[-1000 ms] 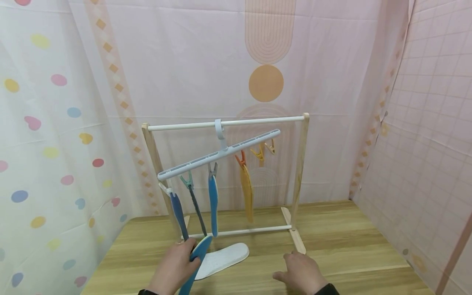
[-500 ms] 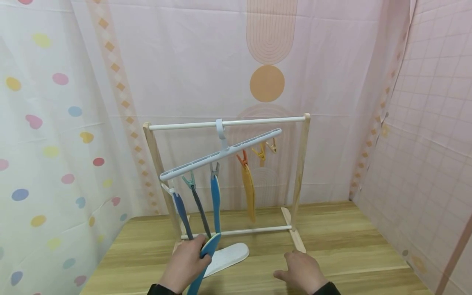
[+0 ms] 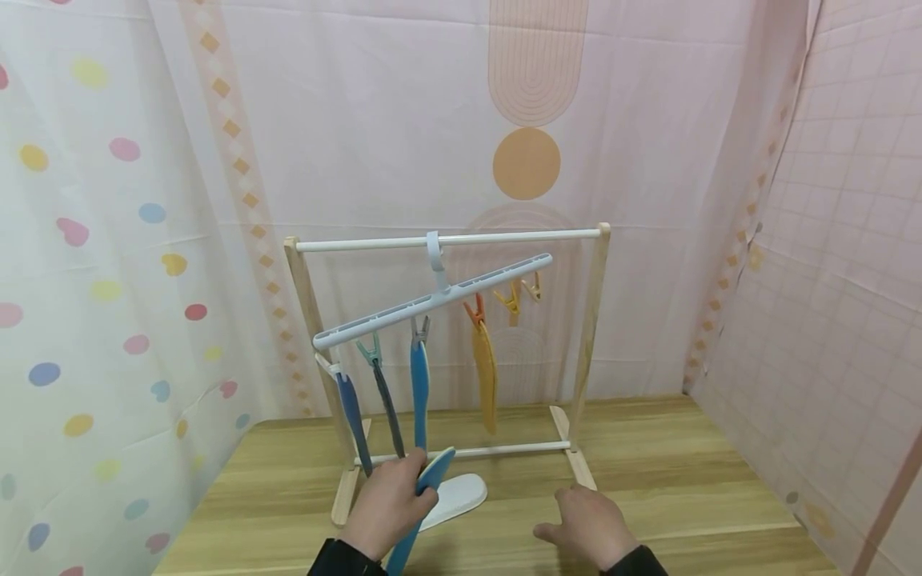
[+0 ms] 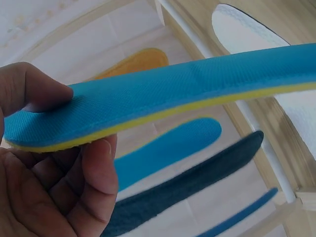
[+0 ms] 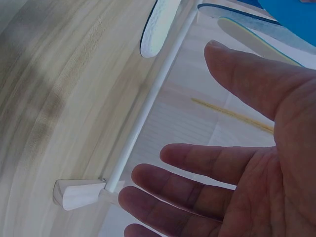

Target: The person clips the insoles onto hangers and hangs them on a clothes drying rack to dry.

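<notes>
My left hand (image 3: 389, 506) pinches a blue insole (image 4: 192, 79) with a yellow edge near one end, thumb on top and curled fingers below. Just past it, a white insole (image 3: 458, 498) lies on the table. Empty, my right hand (image 3: 587, 524) hovers at the right with its fingers spread loosely, as its wrist view shows. From the tilted grey hanger (image 3: 432, 302) hang a dark blue insole (image 3: 354, 420), a dark grey insole (image 3: 389, 408), another blue insole (image 3: 420, 392) and an orange insole (image 3: 485, 376), each in a clothespin.
The hanger hooks over the white top rail (image 3: 360, 245) of a wooden rack (image 3: 594, 320). Two yellowish clothespins, one of them a yellow clothespin (image 3: 510, 299), hang without insoles at the hanger's right. Patterned curtains stand behind and beside the wooden table (image 3: 684, 480).
My left hand has moved to the right with the blue insole, which now covers more of the white insole. My right hand stays almost in place.
</notes>
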Demonstrator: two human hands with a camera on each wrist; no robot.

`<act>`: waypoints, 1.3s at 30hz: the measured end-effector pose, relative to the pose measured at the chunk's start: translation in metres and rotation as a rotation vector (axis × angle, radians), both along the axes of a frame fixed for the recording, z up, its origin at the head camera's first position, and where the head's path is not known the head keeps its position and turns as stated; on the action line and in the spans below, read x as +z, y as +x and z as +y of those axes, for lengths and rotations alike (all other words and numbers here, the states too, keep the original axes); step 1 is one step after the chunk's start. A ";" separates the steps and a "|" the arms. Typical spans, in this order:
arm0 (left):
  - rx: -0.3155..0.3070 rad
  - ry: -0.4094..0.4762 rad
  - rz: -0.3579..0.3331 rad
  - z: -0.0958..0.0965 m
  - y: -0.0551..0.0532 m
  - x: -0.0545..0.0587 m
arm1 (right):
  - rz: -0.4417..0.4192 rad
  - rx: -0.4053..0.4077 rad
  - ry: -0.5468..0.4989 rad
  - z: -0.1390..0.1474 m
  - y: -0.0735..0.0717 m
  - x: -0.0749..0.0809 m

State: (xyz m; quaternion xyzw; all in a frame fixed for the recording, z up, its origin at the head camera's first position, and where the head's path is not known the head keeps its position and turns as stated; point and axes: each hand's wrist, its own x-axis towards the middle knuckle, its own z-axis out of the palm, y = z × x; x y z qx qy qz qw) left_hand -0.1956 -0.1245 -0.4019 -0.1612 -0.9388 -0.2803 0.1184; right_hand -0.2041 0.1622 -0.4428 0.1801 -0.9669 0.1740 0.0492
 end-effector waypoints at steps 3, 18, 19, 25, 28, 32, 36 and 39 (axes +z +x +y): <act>-0.006 -0.006 0.006 0.005 -0.001 0.000 | -0.011 0.004 -0.006 0.000 -0.001 0.001; 0.005 0.027 0.010 0.023 -0.012 0.002 | -0.033 -0.005 0.027 0.001 -0.007 0.011; 0.007 0.028 0.014 0.025 -0.013 0.002 | -0.029 -0.003 0.029 0.001 -0.008 0.011; 0.018 0.041 0.043 0.030 -0.018 0.004 | 0.009 -0.003 0.049 0.002 -0.014 0.019; 0.017 0.050 0.055 0.033 -0.020 0.004 | 0.045 -0.007 0.077 0.003 -0.016 0.025; 0.012 0.068 0.065 0.039 -0.023 0.005 | 0.065 -0.017 0.103 0.003 -0.019 0.034; 0.019 0.078 0.069 0.044 -0.026 0.007 | 0.075 -0.030 0.110 0.003 -0.024 0.041; 0.025 0.077 0.074 0.047 -0.027 0.010 | 0.063 -0.043 0.115 0.004 -0.027 0.046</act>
